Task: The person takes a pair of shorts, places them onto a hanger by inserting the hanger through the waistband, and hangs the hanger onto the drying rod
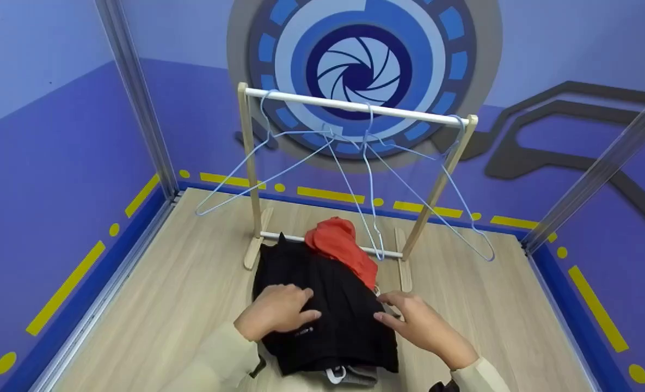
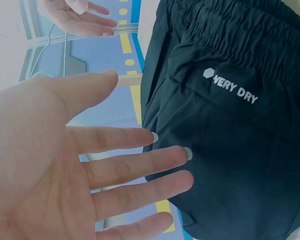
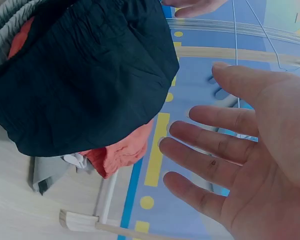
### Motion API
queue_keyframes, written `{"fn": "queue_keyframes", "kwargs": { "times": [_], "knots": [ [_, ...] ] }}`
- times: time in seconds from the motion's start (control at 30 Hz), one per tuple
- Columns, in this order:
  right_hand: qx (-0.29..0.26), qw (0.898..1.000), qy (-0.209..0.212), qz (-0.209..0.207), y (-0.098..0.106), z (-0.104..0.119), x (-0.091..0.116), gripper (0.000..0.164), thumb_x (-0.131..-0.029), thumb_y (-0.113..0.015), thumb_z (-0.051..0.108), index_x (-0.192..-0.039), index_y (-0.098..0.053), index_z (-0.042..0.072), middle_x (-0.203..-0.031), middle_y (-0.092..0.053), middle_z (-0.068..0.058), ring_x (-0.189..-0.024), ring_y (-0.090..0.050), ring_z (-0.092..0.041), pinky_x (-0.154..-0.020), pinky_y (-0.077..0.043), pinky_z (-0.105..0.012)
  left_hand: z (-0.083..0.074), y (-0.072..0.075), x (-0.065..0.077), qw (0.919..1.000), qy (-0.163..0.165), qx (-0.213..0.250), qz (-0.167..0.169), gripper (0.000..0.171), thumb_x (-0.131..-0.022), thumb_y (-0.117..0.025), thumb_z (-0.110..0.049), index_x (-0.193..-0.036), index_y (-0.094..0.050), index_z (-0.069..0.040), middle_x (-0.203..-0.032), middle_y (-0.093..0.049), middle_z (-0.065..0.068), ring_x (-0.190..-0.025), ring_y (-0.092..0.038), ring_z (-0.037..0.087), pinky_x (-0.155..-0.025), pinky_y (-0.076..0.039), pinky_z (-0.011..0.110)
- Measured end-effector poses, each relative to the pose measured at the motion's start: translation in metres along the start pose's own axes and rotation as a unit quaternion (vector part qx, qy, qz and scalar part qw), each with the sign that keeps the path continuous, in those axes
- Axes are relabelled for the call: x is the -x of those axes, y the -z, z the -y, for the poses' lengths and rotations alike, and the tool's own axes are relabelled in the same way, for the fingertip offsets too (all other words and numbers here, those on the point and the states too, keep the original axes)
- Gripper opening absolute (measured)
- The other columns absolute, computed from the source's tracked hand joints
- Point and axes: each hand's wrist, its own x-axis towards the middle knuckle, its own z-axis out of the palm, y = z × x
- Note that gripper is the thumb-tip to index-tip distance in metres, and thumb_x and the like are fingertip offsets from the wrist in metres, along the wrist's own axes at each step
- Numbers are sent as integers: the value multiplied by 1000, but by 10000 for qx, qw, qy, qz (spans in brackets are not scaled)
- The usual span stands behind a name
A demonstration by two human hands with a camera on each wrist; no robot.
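Note:
A pair of black shorts [image 1: 333, 316] with an elastic waistband lies on top of a small heap of clothes; "VERY DRY" is printed on it in the left wrist view. Over its left side is my left hand [image 1: 278, 310], fingers extended, holding nothing; whether the fingertips touch the cloth I cannot tell. My right hand [image 1: 423, 324] is by the right edge of the shorts, its palm bare and fingers spread in the right wrist view. Red cloth [image 1: 338, 245] sticks out at the back of the heap. Grey cloth [image 3: 47, 172] shows underneath, partly hidden, with a white cord [image 1: 336, 374] at the front.
Behind the heap stands a wooden rack [image 1: 251, 163] with a white top rail [image 1: 322, 102]. Several light-blue wire hangers [image 1: 246, 158] hang from it, the outer ones reaching past its posts. A wood-grain table [image 1: 191, 256] lies below, with blue-purple panels [image 1: 44, 163] around it.

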Motion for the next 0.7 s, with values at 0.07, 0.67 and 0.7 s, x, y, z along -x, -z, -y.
{"fn": "queue_keyframes", "kwargs": {
  "times": [0.07,0.67,0.7],
  "knots": [
    [-85,10000,-19,40,-2,-1,0,46,-88,-54,44,-117,-58,9,-117,-61,-8,-105,-59,-22,-85,-49,-41,0,-1,0,10000,8,14,38,50,-88,-48,-53,-117,-59,-14,-105,-65,7,-91,-62,28,-73,-48,45],
    [-10,9997,232,35,-30,-11,0,45,-87,-57,42,-114,-59,6,-112,-62,-6,-102,-60,-23,-84,-48,-41,-1,-20,3,9998,7,23,219,52,-87,-50,-53,-120,-58,-14,-108,-64,9,-94,-62,28,-74,-48,45],
    [14,9997,258,44,-31,-11,0,45,-87,-57,43,-113,-59,7,-112,-62,-6,-102,-60,-22,-84,-48,-40,-1,-21,3,9998,14,32,218,52,-87,-50,-53,-120,-57,-14,-108,-64,9,-95,-62,28,-75,-48,45]
  ]
}}
